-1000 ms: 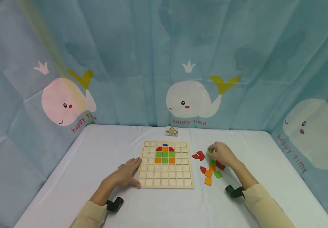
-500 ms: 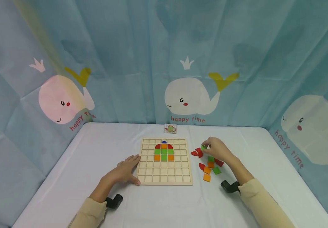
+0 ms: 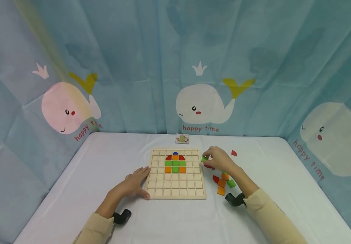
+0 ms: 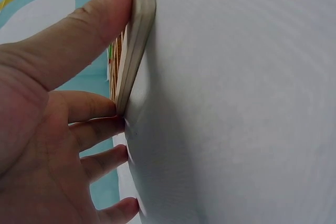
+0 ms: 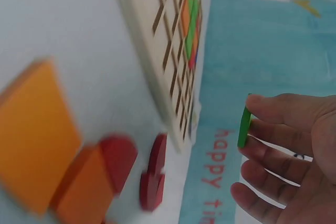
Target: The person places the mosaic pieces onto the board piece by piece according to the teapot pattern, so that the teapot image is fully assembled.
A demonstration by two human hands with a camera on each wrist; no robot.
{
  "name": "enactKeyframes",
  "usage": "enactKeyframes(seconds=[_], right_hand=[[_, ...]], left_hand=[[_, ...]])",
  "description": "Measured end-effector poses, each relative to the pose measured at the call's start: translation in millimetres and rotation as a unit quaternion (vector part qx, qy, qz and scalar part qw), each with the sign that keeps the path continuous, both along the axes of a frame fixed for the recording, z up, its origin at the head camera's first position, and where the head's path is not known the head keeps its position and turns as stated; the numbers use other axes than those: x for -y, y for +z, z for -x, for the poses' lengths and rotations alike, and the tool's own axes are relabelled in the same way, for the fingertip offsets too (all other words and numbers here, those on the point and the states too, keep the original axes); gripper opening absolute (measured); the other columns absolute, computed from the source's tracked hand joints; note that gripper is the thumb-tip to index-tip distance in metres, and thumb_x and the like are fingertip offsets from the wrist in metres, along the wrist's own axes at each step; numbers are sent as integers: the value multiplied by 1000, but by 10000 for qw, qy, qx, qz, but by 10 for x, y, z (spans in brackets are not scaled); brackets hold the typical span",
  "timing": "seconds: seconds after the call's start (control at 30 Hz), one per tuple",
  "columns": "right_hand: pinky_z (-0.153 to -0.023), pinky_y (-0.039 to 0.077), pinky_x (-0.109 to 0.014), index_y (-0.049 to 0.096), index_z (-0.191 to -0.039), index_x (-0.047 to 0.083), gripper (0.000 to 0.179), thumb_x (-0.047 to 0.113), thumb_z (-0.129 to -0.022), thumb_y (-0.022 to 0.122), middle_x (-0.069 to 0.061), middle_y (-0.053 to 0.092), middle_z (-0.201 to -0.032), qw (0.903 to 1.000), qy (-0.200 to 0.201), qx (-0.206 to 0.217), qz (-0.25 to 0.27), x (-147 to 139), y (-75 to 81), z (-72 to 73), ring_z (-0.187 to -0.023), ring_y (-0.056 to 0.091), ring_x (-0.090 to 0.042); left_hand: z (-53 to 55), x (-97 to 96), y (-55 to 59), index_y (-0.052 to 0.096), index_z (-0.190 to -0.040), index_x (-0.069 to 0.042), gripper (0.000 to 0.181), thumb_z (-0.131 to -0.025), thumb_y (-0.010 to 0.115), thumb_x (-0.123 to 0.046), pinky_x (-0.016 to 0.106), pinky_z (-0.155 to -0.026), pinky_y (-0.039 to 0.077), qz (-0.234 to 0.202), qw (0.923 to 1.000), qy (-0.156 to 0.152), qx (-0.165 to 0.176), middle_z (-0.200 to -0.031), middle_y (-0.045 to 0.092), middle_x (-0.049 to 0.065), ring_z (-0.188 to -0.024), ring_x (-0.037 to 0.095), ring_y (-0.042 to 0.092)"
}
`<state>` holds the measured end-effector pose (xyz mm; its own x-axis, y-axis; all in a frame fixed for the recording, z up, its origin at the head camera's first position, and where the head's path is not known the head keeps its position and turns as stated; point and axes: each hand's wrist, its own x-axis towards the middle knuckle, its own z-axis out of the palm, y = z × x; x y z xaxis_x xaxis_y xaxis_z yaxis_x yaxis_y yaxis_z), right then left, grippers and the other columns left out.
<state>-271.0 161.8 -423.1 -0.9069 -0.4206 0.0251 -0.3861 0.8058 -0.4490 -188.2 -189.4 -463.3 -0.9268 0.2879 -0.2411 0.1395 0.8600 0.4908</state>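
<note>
My right hand (image 3: 222,161) pinches a green square tile (image 3: 204,158) between thumb and fingertips, raised off the table just right of the wooden grid board (image 3: 175,193). In the right wrist view the held green tile (image 5: 244,127) stands on edge. On the board lies a pattern of orange, green, red and blue tiles in the upper middle cells. Along the board's left side rests my left hand (image 3: 134,184), fingers extended and thumb at the near corner. The left wrist view shows the thumb (image 4: 86,32) touching the board's edge (image 4: 137,40).
Loose pieces lie right of the board: orange squares (image 3: 221,191), a green square (image 3: 231,183) and red quarter-circles (image 3: 216,179). One red piece (image 3: 234,153) sits apart, farther back. A small picture card (image 3: 182,138) lies behind the board.
My right hand has moved left with the green tile, from the loose pieces to beside the board. The lone red piece farther back is now uncovered. My left hand stays at the board.
</note>
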Motion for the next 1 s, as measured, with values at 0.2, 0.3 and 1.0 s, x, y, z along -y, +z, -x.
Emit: enactKeyframes(seconds=[0.2, 0.3, 1.0], right_hand=[[-76, 52, -33, 75, -102, 6, 22, 18, -83, 76, -3, 67, -90, 9991, 372, -198, -48, 223, -34, -18, -90, 61, -25], [-78, 52, -35, 75, -103, 6, 23, 18, -83, 76, -3, 67, -90, 9987, 472, -192, -30, 344, -42, -53, -89, 61, -24], [-73, 48, -24, 76, -100, 12, 21, 24, -84, 76, 1, 68, -92, 9868, 1461, -344, -608, 1055, -177, -191, -83, 52, -11]], left_hand=[[-17, -2, -14, 32, -150, 1, 112, -60, 91, -31, 68, -113, 20, 31, 10000, -12, -42, -159, 28, 20, -147, 44, 21], [-23, -1, -24, 32, -150, 0, 112, -60, 90, -31, 68, -113, 20, 52, 10000, -12, -33, -159, 28, 20, -147, 43, 21], [-10, -8, -17, 33, -150, 0, 112, -59, 91, -29, 69, -112, 19, 9, 10000, 39, -69, -158, 29, 20, -147, 43, 21]])
